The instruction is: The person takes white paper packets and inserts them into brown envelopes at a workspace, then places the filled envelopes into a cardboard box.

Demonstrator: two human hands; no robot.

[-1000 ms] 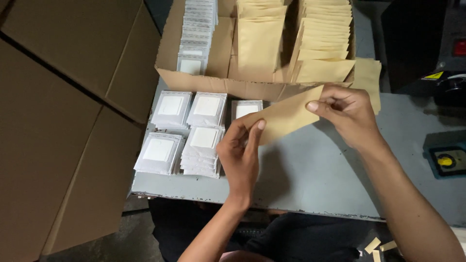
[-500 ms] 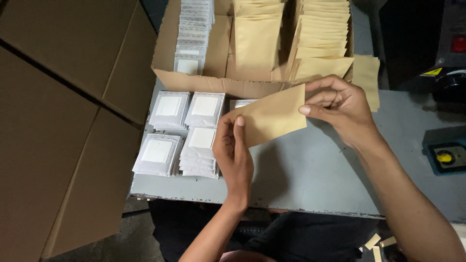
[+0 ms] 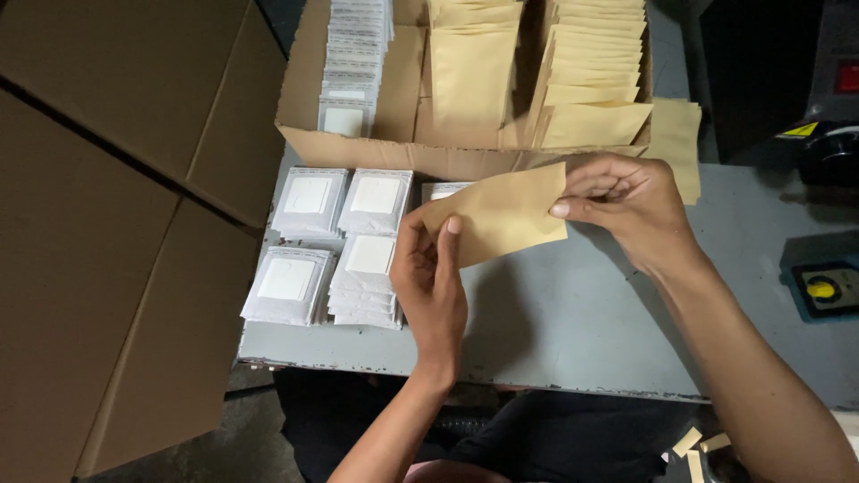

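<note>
- A packing workshop.
- Grey metal surface with stacked white sachets.
- Open carton of brown envelopes.
- Large flat cardboard alongside.

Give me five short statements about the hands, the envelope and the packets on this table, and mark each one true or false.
1. Both hands hold one brown envelope. True: the left hand and the right hand each grip an end.
2. The envelope lies flat on the table. False: it is held above it.
3. Stacks of white packets sit left of the left hand. True.
4. The cardboard box holds only white packets. False: it also holds brown envelopes.
5. The right hand holds a white packet. False: it holds the envelope.
</note>
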